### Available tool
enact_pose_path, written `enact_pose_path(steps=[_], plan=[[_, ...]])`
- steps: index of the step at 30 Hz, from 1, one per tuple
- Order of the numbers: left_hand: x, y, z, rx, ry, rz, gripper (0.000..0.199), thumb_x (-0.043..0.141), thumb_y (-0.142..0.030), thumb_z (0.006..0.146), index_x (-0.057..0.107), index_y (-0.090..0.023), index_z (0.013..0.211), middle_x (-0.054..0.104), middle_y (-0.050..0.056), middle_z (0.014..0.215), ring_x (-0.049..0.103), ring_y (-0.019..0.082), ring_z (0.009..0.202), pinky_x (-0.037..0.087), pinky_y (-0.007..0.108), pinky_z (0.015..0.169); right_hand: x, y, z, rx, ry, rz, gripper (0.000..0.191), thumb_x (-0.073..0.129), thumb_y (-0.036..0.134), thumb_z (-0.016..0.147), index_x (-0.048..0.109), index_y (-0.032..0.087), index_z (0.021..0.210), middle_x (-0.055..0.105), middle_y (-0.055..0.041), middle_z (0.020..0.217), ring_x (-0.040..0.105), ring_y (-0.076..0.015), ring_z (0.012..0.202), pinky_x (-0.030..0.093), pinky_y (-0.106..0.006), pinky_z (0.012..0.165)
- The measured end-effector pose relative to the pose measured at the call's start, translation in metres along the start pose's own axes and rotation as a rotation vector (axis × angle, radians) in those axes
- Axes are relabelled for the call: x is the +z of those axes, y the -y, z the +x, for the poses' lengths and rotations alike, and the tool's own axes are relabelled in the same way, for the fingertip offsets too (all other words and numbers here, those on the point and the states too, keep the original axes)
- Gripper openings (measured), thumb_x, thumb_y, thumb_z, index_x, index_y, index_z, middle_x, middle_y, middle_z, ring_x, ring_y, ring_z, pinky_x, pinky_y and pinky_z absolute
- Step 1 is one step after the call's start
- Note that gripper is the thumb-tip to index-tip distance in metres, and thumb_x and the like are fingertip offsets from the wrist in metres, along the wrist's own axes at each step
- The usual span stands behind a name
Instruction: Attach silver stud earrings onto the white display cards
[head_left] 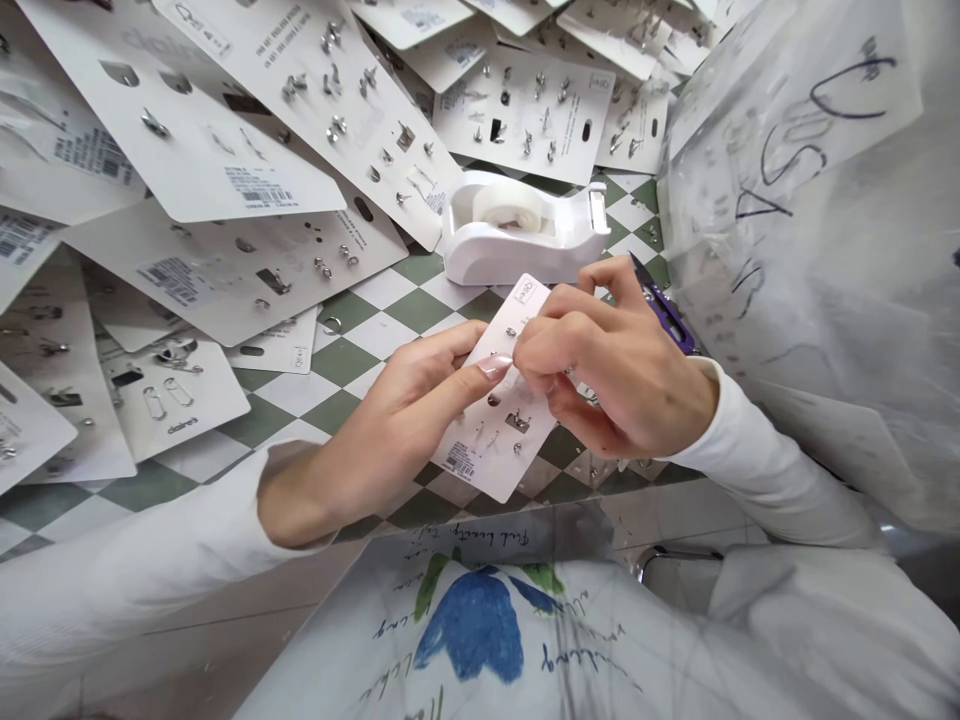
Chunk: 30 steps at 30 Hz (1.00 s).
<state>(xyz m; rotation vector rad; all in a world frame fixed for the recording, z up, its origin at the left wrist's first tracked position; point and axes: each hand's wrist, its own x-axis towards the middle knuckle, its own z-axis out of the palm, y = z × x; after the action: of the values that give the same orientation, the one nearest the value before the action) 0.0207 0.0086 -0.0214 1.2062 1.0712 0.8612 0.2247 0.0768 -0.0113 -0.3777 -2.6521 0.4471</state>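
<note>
Card (pixel 501 432) before tape dispenser (pixel 484 256): left hand (pixel 411 392) clamps it, likely steadying for right hand's (pixel 619 362) narrow, pinched grip; pinched piece unclear.

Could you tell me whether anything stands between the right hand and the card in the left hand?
Nothing visible does: the right hand is over the card, its fingertips beside the thumb of the left hand. The tape dispenser stands beyond the card, not between them.

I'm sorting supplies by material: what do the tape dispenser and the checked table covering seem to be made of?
The tape dispenser looks like glossy white plastic, judging by its smooth moulded curves. The table covering could be vinyl or coated cloth; its flat printed checks leave that open.
</note>
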Motion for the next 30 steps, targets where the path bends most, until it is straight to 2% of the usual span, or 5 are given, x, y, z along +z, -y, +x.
enact_pose_path(steps=[3,8,17,27,30], plan=[[0.0003,-0.0010,-0.0003,0.003,0.009,-0.004,0.020,0.056,-0.033,0.100,0.069,-0.020,0.091,0.064,0.003,0.089,0.060,0.021,0.090,0.050,0.028,0.071,-0.0001,0.0001,-0.0002,-0.003,0.004,-0.008,0.030,0.041,0.000,0.086,0.038,0.026,0.102,0.062,0.0066,0.084,0.061,-0.0181,0.077,0.041,-0.044,0.085],[0.0030,-0.0045,-0.0001,-0.009,0.035,0.047,0.010,0.069,-0.030,0.094,0.070,-0.020,0.091,0.067,0.002,0.093,0.061,0.017,0.084,0.051,0.023,0.069,0.0039,-0.0007,-0.0004,-0.015,-0.106,0.037,0.024,0.044,0.000,0.093,0.044,0.024,0.099,0.063,0.0073,0.085,0.063,-0.0162,0.075,0.046,-0.048,0.088],[0.0030,-0.0010,0.0010,0.003,0.015,0.058,0.004,0.072,-0.025,0.093,0.073,-0.021,0.094,0.072,-0.001,0.095,0.064,0.012,0.084,0.051,0.016,0.070,0.0047,-0.0007,-0.0006,-0.023,-0.087,0.044,0.023,0.042,0.003,0.095,0.048,0.024,0.101,0.063,0.0074,0.085,0.063,-0.0148,0.076,0.049,-0.053,0.093],[0.0015,-0.0061,0.0031,-0.121,0.012,-0.012,0.020,0.080,-0.029,0.084,0.064,-0.018,0.079,0.057,-0.002,0.068,0.040,0.009,0.054,0.033,0.018,0.043,0.0036,-0.0005,0.0007,-0.083,-0.152,-0.078,0.022,0.046,0.001,0.095,0.048,0.023,0.099,0.065,0.0084,0.082,0.061,-0.0133,0.068,0.048,-0.045,0.082],[0.0024,-0.0080,0.0039,-0.128,0.012,-0.030,0.018,0.082,-0.024,0.082,0.065,-0.018,0.081,0.057,-0.003,0.070,0.038,0.007,0.053,0.032,0.017,0.042,-0.0014,0.0002,0.0003,-0.064,-0.076,-0.108,0.022,0.044,0.001,0.096,0.047,0.022,0.102,0.065,0.0074,0.086,0.061,-0.0133,0.071,0.046,-0.045,0.085]])
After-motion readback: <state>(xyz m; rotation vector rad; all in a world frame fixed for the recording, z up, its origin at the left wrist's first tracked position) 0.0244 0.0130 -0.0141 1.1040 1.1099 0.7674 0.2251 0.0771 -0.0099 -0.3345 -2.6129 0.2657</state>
